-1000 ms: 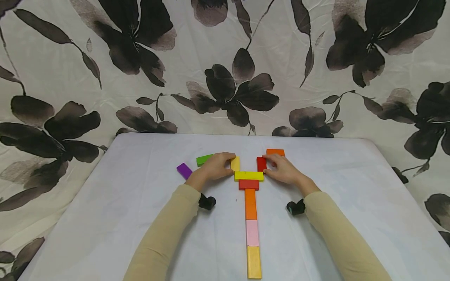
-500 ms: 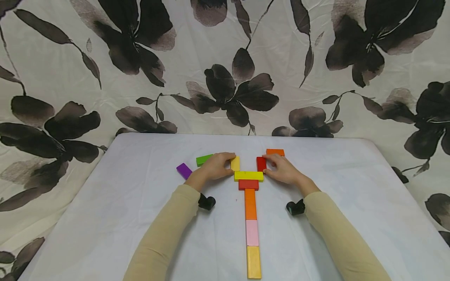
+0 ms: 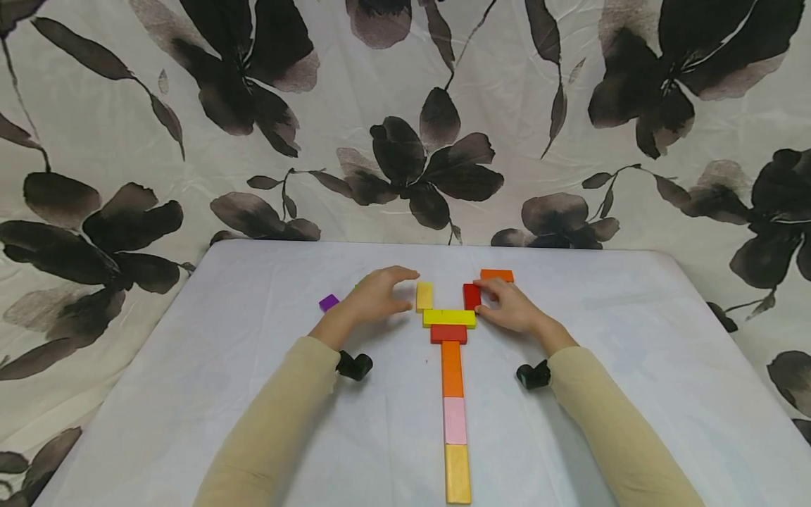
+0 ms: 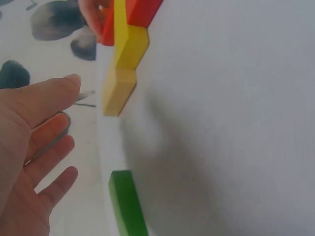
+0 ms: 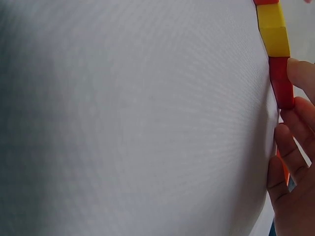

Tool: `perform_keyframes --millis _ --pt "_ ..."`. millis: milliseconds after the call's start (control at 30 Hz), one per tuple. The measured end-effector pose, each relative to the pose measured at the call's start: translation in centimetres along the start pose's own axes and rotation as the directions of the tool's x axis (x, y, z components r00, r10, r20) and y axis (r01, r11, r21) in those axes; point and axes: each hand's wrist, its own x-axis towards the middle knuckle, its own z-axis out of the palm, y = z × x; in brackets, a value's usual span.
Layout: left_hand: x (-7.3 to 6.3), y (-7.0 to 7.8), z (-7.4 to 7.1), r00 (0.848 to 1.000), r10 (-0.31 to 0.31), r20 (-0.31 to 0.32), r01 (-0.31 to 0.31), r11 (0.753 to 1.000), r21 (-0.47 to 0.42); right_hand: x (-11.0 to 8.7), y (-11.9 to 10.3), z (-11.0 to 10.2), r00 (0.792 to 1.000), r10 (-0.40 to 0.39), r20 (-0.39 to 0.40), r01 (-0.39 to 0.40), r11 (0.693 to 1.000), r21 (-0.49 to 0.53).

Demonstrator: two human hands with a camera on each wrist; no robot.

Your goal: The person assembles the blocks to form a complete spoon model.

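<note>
My left hand [image 3: 370, 296] hovers just left of a pale yellow block [image 3: 424, 297], fingers spread and apart from it. In the left wrist view the same hand [image 4: 34, 142] holds nothing. My right hand [image 3: 514, 306] pinches a red block [image 3: 472, 296] between thumb and fingers; the right wrist view shows the thumb on the red block [image 5: 281, 81]. Both blocks stand at the far side of a bright yellow crosswise block [image 3: 448, 319]. Below that lie a wider red block [image 3: 448, 334], an orange block [image 3: 452, 370], a pink block [image 3: 454, 420] and a golden-yellow block [image 3: 457, 473] in a line.
An orange block [image 3: 497, 275] lies behind my right hand. A purple block [image 3: 329, 303] and a green block [image 4: 128, 202] lie by my left hand, which mostly covers the green one in the head view. White cloth covers the table [image 3: 190, 394]; floral fabric [image 3: 405, 84] hangs behind.
My left hand has let go of the pale yellow block and moved left, its fingers opening. It now covers most of the green block. My right hand keeps its place on the red block.
</note>
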Motion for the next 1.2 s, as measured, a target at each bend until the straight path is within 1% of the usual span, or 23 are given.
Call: perform_keyframes --millis 100,267,433,633,733,900,1000,1200 --pt "-0.7 -0.4 -0.8 1.000 0.012 -0.015 -0.012 1.000 0.018 0.0 0.0 0.0 1.000 0.003 0.000 -0.003 1.000 0.002" --pt "-1.9 -1.5 -2.1 0.997 0.040 -0.066 -0.038 0.999 0.037 0.0 0.1 0.0 1.000 -0.002 -0.005 0.002 1.000 0.002" --pt "-3.3 -2.7 -3.2 0.994 0.019 -0.105 -0.020 1.000 -0.009 -0.1 0.1 0.0 1.000 -0.007 -0.007 0.007 1.000 -0.003" --pt "-4.7 -4.4 -4.2 0.992 -0.005 -0.127 -0.001 0.999 -0.054 -0.1 0.1 0.0 0.999 -0.034 -0.023 0.034 0.999 -0.008" --pt "-5.2 -5.3 -4.4 0.990 -0.008 -0.139 -0.002 0.997 -0.072 -0.1 0.1 -0.1 0.998 -0.047 -0.035 0.047 0.999 -0.011" --pt "-5.8 -7.3 -4.3 0.988 -0.015 -0.152 0.009 0.999 -0.044 -0.1 0.2 -0.1 0.998 -0.051 -0.035 0.051 0.999 -0.014" --pt "-6.0 -8.4 -4.3 0.989 -0.044 -0.145 0.036 0.998 -0.054 0.0 0.1 -0.1 0.999 -0.037 -0.024 0.037 0.999 -0.011" --pt "-6.7 -9.8 -4.2 0.988 -0.119 -0.100 0.106 0.987 -0.123 0.2 0.2 0.0 1.000 -0.020 -0.008 0.020 1.000 -0.005"
